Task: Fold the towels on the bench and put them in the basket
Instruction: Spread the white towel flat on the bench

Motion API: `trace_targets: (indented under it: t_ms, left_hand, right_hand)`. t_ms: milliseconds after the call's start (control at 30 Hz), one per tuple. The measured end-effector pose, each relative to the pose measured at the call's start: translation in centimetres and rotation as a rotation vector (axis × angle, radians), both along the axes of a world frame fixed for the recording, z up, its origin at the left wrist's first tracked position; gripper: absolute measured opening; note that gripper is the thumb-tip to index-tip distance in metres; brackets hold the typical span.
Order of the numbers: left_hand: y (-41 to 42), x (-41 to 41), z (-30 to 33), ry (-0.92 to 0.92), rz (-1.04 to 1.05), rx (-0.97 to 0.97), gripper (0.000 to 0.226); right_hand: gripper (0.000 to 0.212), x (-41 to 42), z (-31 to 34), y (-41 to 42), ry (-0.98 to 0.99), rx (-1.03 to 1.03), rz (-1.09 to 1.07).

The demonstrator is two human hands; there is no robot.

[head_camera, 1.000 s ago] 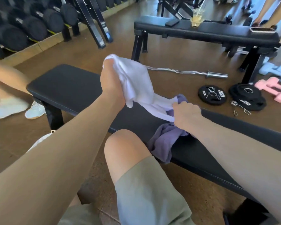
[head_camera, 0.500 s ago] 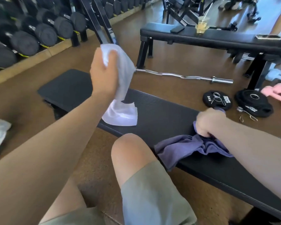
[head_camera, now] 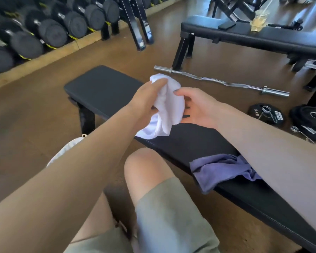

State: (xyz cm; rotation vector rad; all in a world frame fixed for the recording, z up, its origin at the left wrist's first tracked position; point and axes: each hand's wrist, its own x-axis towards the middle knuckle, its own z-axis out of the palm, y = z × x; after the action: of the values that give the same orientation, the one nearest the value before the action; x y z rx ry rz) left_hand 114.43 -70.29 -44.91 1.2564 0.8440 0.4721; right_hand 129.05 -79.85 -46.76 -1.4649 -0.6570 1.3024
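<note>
The left hand (head_camera: 146, 101) holds the white towel (head_camera: 167, 106) in a curled grip, fingers bunched over its top fold, so the cloth hangs crumpled above the surface (head_camera: 106, 88) – its lower edge seems to touch the black pad. The right hand (head_camera: 199, 106) sits just right of the towel with its grip spread, thumb tip against the cloth and the other fingers hidden behind it. Nearer and to the right, a purple towel (head_camera: 219, 170) lies rumpled on the same surface, one corner drooping over the near edge, partly under the right forearm. On the floor beyond lie a curl bar (head_camera: 221, 82) and weight plates (head_camera: 267, 112) – a second bench (head_camera: 263, 38) stands farther off, with a dumbbell rack (head_camera: 49, 28) far left.
</note>
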Motion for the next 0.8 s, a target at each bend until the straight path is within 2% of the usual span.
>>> trace_targets:
  t_ms: [67, 167, 233, 300, 367, 500, 567, 700, 767, 800]
  left_hand:
    - [0.7, -1.0, -0.2, -0.022, 0.037, -0.085, 0.045]
    - [1.9, -1.7, -0.6, -0.021, 0.114, -0.175, 0.026]
    - [2.0, -1.9, -0.5, -0.022, 0.109, -0.228, 0.017]
    - [2.7, -2.3, -0.5, -0.002, 0.102, -0.254, 0.018]
    - [3.6, -2.8, -0.5, 0.028, 0.093, -0.268, 0.021]
    - [5.0, -4.0, -0.9, 0.062, -0.033, -0.285, 0.006]
    - [5.4, -4.6, -1.2, 0.1, -0.023, -0.244, 0.012]
    - [6.3, -5.4, -2.0, 0.138, 0.128, -0.247, 0.035]
    - [6.4, -5.5, -2.0, 0.16, 0.149, -0.261, 0.035]
    - [6.4, -5.4, -1.9, 0.159, 0.149, -0.26, 0.033]
  right_hand:
    - [0.046, 0.1, -0.4, 1.0, 0.015, -0.013, -0.028]
    - [0.05, 0.3, -1.0, 2.7, -0.08, -0.093, 0.027]
    - [0.054, 0.2, -1.0, 3.6, -0.044, -0.112, 0.086]
    - [0.058, 0.3, -1.5, 4.5, 0.014, -0.121, 0.142]
    - [0.045, 0.3, -1.8, 5.3, 0.042, -0.12, 0.185]
    - [0.021, -0.1, -1.4, 6.0, 0.056, -0.148, 0.235]
    - [0.02, -0.1, -0.9, 6.5, 0.003, -0.149, 0.232]
    - [0.04, 0.5, -1.0, 7.6, -0.075, -0.201, 0.137]
    - [0.033, 0.6, -1.1, 8.1, -0.108, -0.234, 0.072]
    - [0.019, 0.7, -1.3, 8.2, -0.132, -0.244, 0.054]
